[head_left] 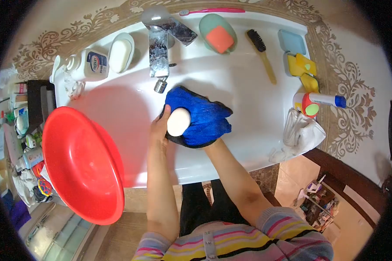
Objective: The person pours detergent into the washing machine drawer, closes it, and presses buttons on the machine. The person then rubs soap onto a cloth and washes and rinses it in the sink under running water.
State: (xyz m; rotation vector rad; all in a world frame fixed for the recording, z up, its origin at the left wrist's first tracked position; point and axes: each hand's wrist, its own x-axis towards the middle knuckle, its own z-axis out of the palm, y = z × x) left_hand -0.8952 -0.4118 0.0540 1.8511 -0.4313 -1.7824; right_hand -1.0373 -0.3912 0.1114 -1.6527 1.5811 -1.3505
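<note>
A blue fabric piece with black edging [207,115] is spread over my hands above the white sink. My left hand [163,123] grips its left side, thumb on top and the other fingers hidden beneath. A round white soap bar [178,122] rests against the fabric, right beside that thumb. Of my right hand [211,145] only the wrist end shows; the rest is under or inside the fabric, so its fingers are hidden. Just above the fabric hangs the end of the metal faucet [159,54].
A red basin [85,163] leans over the sink's left side. Along the rim [244,24] stand a white bottle [93,64], a soap dish with white soap [119,55], orange soap [220,39], a brush [261,54], yellow sponges [300,65] and a white cloth [302,130].
</note>
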